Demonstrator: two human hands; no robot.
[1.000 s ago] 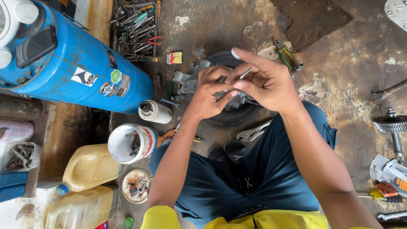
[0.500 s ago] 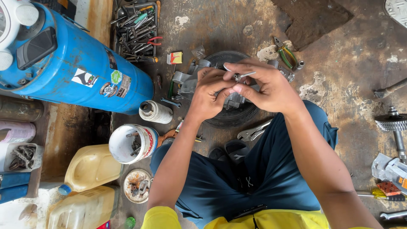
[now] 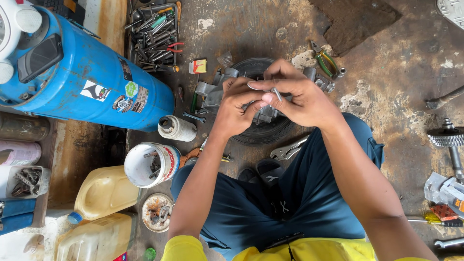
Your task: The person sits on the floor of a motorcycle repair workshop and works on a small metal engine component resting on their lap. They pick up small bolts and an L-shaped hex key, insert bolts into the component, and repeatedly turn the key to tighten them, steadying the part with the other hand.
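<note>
My left hand (image 3: 237, 108) and my right hand (image 3: 299, 96) meet above a small black tyre (image 3: 263, 130) lying flat on the stained concrete floor. Between the fingers of my right hand is a thin metal pin (image 3: 276, 93); the fingertips of my left hand touch it too. Under both hands a grey metal engine part (image 3: 266, 115) rests on the tyre, mostly hidden by my fingers. More grey metal housing (image 3: 209, 92) shows to the left of my left hand. My knees in dark blue shorts sit just below.
A blue metal tank (image 3: 87, 82) lies at the left. A tray of tools (image 3: 155, 36) is behind it. A white tin of parts (image 3: 147, 164), a roll (image 3: 176, 128), yellow jugs (image 3: 104, 193), locking pliers (image 3: 289, 151), green pliers (image 3: 325, 60) and a geared shaft (image 3: 447, 137) surround me.
My right hand's fingers, spread a second ago, have closed toward my left hand. Both hands stay above the tyre, now pinching the small pin together.
</note>
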